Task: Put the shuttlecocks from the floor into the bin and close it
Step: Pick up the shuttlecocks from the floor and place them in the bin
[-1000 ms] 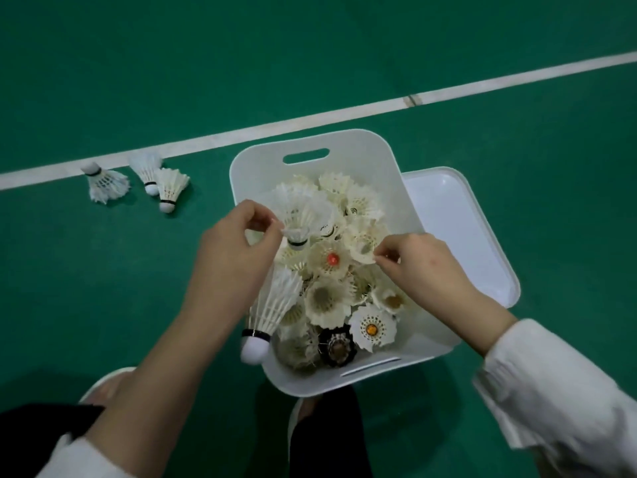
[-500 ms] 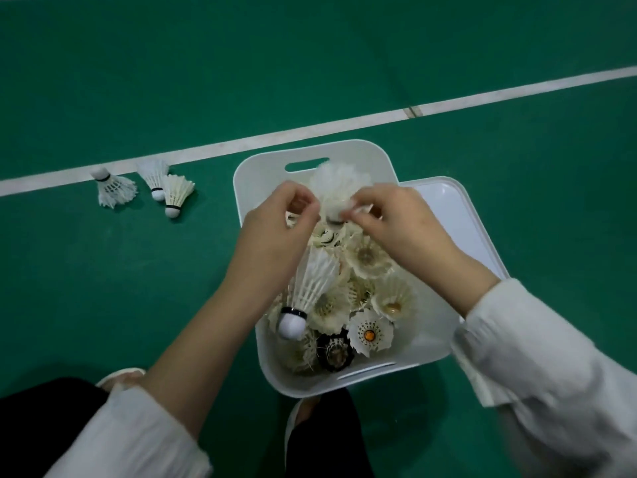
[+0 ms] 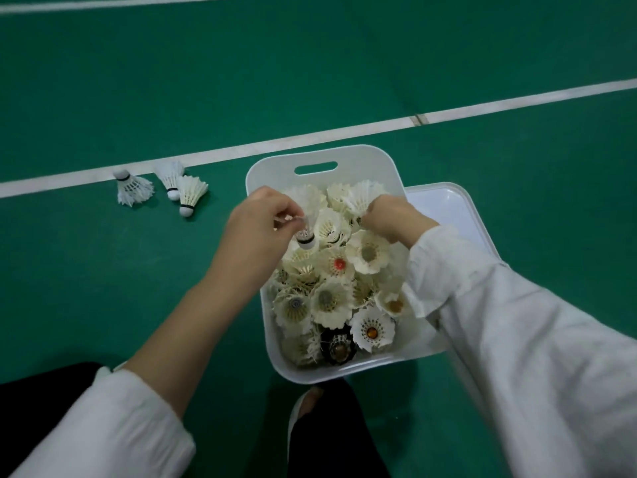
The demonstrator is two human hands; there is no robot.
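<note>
A white plastic bin (image 3: pixel 358 162) stands on the green court floor, packed with several feather shuttlecocks set skirt-up. My left hand (image 3: pixel 256 225) is over the bin's left side, fingers closed on a white shuttlecock (image 3: pixel 306 220) whose cork points down toward me. My right hand (image 3: pixel 389 215) is over the far right of the bin, pinching another white shuttlecock (image 3: pixel 362 198) by its feathers. Three shuttlecocks lie on the floor to the left: one (image 3: pixel 132 189), a second (image 3: pixel 170 175) and a third (image 3: pixel 191 196). The white lid (image 3: pixel 458 212) lies behind the bin on the right.
A white court line (image 3: pixel 344 132) runs across the floor just beyond the bin and the loose shuttlecocks. My dark trousers and a light shoe (image 3: pixel 303 405) are at the bottom, close to the bin's near edge.
The left hand's shuttlecock rose from the bin's near left to the far left. The right hand moved right with its feathered shuttlecock. The view shifted down.
</note>
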